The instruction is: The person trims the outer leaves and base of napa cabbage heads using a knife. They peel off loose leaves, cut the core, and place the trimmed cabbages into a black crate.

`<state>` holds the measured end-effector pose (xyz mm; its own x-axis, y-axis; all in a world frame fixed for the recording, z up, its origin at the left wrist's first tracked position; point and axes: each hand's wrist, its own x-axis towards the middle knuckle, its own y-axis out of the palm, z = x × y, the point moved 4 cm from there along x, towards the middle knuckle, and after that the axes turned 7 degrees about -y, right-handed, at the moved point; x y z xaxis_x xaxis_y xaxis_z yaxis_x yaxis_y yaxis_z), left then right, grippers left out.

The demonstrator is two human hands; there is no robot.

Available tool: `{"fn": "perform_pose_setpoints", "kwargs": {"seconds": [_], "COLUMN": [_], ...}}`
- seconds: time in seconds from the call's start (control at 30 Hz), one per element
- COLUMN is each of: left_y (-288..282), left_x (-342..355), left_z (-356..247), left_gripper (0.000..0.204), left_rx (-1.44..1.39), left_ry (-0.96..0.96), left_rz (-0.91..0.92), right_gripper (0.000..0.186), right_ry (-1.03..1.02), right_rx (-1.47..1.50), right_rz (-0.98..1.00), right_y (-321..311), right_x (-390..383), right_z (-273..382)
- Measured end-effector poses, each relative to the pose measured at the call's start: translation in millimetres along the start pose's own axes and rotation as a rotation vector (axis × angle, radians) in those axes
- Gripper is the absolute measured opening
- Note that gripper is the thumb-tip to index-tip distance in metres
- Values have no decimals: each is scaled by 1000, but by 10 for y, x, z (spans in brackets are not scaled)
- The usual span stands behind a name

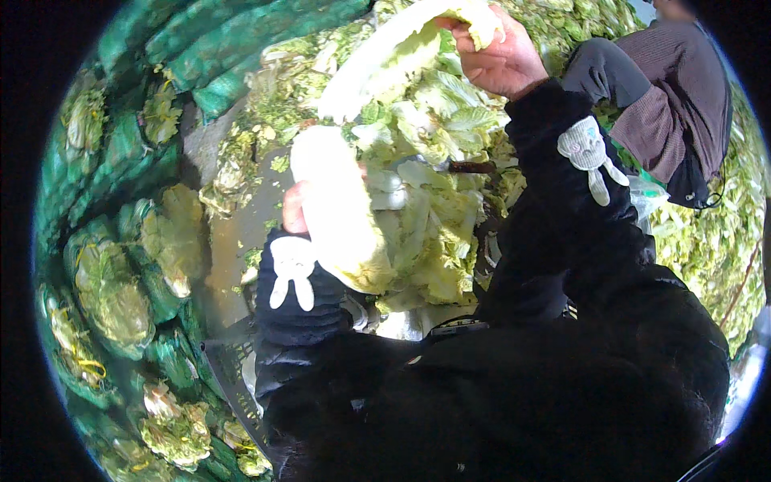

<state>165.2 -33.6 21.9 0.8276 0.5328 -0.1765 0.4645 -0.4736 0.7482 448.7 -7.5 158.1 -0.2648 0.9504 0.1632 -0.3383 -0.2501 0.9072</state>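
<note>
My left hand [295,210] is closed around the side of a pale napa cabbage [345,233], held upright in front of me; most of its fingers are hidden behind the head. Farther out, my right hand [504,63] pinches the end of a long cabbage leaf [385,52]. This leaf curves down and left toward the top of the head, and whether the two still touch is hard to tell in the glare. Loose pale-green leaves [438,257] lie heaped beneath and beyond both hands.
Green mesh sacks [120,185] packed with cabbages line the left side. A black plastic crate [233,386] stands by my left elbow. At the upper right a person in a brown top [683,88] sits close by, with more leaf scraps [707,249] behind. Something brown and stick-like [472,167] lies among the leaves.
</note>
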Motion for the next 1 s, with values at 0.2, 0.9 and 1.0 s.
{"fn": "perform_pose_setpoints", "kwargs": {"seconds": [0.2,0.9,1.0], "left_y": [-375,82,229], "left_x": [-25,187,144], "left_z": [-87,-94,-128], "left_gripper": [68,66,64], "left_rx": [-133,498,603], "left_ry": [97,108,144], "left_rz": [-363,-380,-354], "right_gripper": [35,28,25], "right_ry": [231,1099,1053], "right_rx": [-659,-2029,-1439], "right_rz": [-96,-184,-418], "right_y": [-776,-3023,-2285], "right_x": [-259,-1379,-1442], "right_z": [-367,-619,-316]}}
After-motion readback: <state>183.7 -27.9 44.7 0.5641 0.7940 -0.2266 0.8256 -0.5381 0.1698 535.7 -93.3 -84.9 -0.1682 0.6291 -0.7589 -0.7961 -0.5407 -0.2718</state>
